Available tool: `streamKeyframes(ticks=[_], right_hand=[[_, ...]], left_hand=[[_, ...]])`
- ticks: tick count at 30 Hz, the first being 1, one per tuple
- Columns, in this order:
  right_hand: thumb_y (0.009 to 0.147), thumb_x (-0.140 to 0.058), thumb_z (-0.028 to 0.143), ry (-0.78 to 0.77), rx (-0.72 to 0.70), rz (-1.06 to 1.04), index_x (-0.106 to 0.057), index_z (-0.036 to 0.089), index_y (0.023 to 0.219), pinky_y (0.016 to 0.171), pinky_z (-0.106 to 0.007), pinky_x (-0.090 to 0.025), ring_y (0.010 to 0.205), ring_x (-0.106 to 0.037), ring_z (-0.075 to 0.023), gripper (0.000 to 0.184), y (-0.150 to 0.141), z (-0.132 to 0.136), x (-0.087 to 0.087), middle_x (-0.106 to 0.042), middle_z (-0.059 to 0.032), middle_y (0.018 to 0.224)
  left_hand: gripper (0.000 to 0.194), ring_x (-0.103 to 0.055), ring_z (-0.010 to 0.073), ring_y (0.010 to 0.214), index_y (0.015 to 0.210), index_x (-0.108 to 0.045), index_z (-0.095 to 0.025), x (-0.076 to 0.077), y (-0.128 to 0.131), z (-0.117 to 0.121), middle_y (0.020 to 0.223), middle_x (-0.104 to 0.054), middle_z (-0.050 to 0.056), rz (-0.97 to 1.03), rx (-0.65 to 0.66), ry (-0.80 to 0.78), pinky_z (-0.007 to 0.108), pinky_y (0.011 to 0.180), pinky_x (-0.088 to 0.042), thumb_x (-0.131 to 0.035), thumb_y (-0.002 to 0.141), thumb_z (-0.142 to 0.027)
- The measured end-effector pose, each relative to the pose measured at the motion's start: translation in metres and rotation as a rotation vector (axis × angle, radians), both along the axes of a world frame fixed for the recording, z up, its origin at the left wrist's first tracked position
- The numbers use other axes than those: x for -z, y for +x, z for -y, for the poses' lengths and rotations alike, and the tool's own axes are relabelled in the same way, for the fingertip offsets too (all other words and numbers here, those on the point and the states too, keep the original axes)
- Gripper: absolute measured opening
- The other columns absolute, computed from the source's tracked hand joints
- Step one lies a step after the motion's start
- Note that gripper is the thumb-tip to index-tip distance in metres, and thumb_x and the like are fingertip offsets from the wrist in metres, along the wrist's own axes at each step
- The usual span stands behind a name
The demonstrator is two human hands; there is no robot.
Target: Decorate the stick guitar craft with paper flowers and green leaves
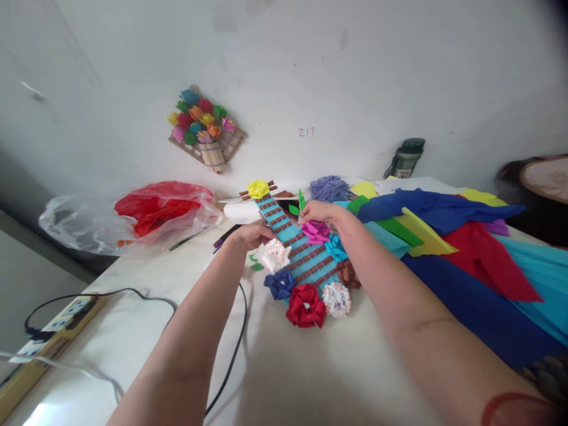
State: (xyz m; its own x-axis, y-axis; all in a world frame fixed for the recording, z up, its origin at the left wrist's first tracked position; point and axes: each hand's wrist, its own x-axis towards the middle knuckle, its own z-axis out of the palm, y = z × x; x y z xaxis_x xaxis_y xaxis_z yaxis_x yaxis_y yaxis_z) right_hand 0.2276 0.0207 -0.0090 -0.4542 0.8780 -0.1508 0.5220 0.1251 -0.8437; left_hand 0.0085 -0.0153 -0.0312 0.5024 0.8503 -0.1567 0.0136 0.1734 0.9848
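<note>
A blue fan-shaped slatted frame (296, 248) with brown cross strips lies on the white table (284, 361). Paper flowers sit on it: yellow (258, 189) at the top, white (274, 254), dark blue (279, 283), red (306, 306), another white (336, 299), magenta (315, 231). My left hand (251, 235) is closed on the frame's left edge beside the white flower. My right hand (320, 212) pinches a small green paper leaf (301, 201) just above the magenta flower.
Sheets of blue, red, yellow, green and turquoise crepe paper (465, 248) pile up at right. A red plastic bag (162, 207) and a clear bag (75, 222) lie at left. A black cable (235, 349) and a power strip (66, 316) lie at the near left. A flower craft (204, 127) hangs on the wall. A green bottle (406, 157) stands at the back.
</note>
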Motion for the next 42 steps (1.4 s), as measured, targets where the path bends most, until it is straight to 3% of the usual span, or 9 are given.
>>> streamKeyframes(ticks=[5,12,18,25,32,37,42], right_hand=[[0.060,-0.067,0.017,-0.005,0.009,-0.030,-0.055,0.014,0.051,0.042,-0.020,-0.026,0.040,-0.034,-0.0048,0.015,0.000,0.003,0.000,-0.042,0.0069,0.040],[0.060,-0.067,0.017,0.002,0.024,-0.024,-0.053,0.014,0.050,0.043,-0.020,-0.027,0.040,-0.034,-0.0048,0.017,-0.002,0.004,-0.001,-0.041,0.0070,0.040],[0.057,-0.067,0.018,0.026,0.017,-0.025,-0.053,0.015,0.048,0.044,-0.020,-0.030,0.043,-0.036,-0.0059,0.017,-0.002,0.001,0.000,-0.043,0.0060,0.042],[0.057,-0.065,0.017,0.069,-0.020,-0.021,-0.052,0.015,0.047,0.047,-0.021,-0.030,0.044,-0.035,-0.0062,0.017,-0.006,-0.004,0.001,-0.043,0.0064,0.043],[0.058,-0.065,0.015,0.091,-0.041,0.008,-0.051,0.016,0.044,0.052,-0.023,-0.034,0.046,-0.038,-0.0072,0.020,-0.006,-0.002,-0.003,-0.044,0.0061,0.043],[0.061,-0.068,0.015,0.004,-0.025,-0.022,-0.051,0.016,0.045,0.048,-0.022,-0.033,0.041,-0.036,-0.0062,0.023,-0.007,0.001,-0.005,-0.042,0.0068,0.040],[0.067,-0.070,0.024,-0.122,-0.014,-0.095,-0.052,0.015,0.050,0.041,-0.021,-0.030,0.038,-0.036,-0.0062,0.026,-0.005,0.001,-0.008,-0.043,0.0058,0.039]], left_hand=[[0.029,-0.058,0.0128,0.054,0.078,-0.064,-0.014,0.005,-0.006,-0.003,0.069,-0.068,0.004,0.069,0.000,0.006,0.023,0.055,-0.044,-0.066,0.050,-0.008],[0.043,-0.064,0.0182,0.067,0.091,-0.065,-0.013,0.008,-0.006,-0.002,0.084,-0.071,0.008,0.057,0.009,0.019,0.026,0.064,-0.047,-0.069,0.049,-0.007],[0.032,-0.065,0.0214,0.063,0.081,-0.066,-0.009,0.012,-0.002,-0.003,0.074,-0.071,0.010,-0.011,-0.019,-0.096,0.031,0.066,-0.048,-0.071,0.049,-0.009],[0.028,-0.066,0.0241,0.064,0.076,-0.068,-0.015,0.023,0.009,-0.007,0.072,-0.071,0.007,-0.012,-0.144,-0.238,0.035,0.068,-0.050,-0.072,0.048,-0.011],[0.025,-0.066,0.0272,0.060,0.073,-0.068,-0.013,0.020,0.018,0.002,0.063,-0.069,0.008,-0.016,-0.176,-0.291,0.038,0.066,-0.051,-0.073,0.050,-0.008],[0.029,-0.068,0.0309,0.071,0.078,-0.068,-0.014,0.020,0.021,0.007,0.070,-0.071,0.010,0.021,-0.284,-0.241,0.041,0.072,-0.052,-0.071,0.052,-0.003],[0.035,-0.068,0.0310,0.081,0.082,-0.069,-0.014,0.026,0.016,0.002,0.081,-0.072,0.011,0.131,-0.178,-0.172,0.041,0.077,-0.051,-0.074,0.049,-0.007]])
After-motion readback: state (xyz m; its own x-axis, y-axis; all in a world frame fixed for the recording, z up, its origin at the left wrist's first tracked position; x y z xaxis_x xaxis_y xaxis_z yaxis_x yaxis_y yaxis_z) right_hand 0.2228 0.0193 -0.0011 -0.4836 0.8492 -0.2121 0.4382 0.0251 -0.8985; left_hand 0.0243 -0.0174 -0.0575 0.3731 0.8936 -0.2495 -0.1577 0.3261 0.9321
